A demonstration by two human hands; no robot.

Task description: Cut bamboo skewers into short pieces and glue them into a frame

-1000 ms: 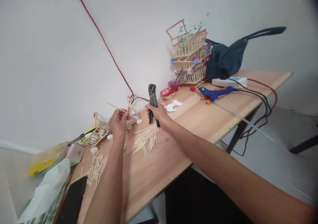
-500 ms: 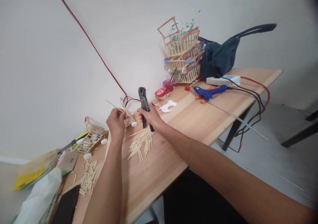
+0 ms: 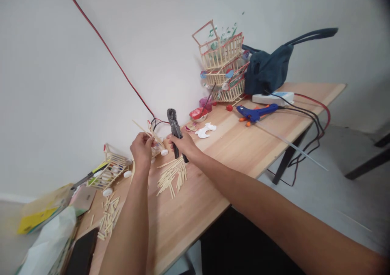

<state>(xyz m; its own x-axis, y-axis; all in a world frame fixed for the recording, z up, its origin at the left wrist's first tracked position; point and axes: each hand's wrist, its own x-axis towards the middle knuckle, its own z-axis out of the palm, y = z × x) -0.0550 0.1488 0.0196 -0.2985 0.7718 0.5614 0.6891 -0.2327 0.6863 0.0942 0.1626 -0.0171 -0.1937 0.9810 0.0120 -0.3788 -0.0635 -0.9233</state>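
My left hand [image 3: 140, 149] pinches a thin wooden stick [image 3: 146, 132] that slants up to the left, above the wooden table [image 3: 243, 141]. Close beside it, my right hand [image 3: 183, 144] grips the handles of black pliers [image 3: 173, 124], jaws pointing up near the stick. Just behind my hands a small stick model with white wheels [image 3: 158, 143] rests by the wall. A pile of cut sticks [image 3: 172, 175] lies on the table under my right hand.
Another stick cart [image 3: 111, 167] and loose sticks [image 3: 108, 216] lie at the left, near a phone [image 3: 81, 254] and tissue pack [image 3: 45, 242]. Stacked stick baskets [image 3: 224, 66], a dark bag [image 3: 269, 70], a blue glue gun [image 3: 256, 112], a power strip [image 3: 272, 97] and a red paint bowl [image 3: 197, 113] are farther back.
Both hands have moved closer together and shifted left in view; the pliers have come nearer the stick. The view has swung slightly to the right.
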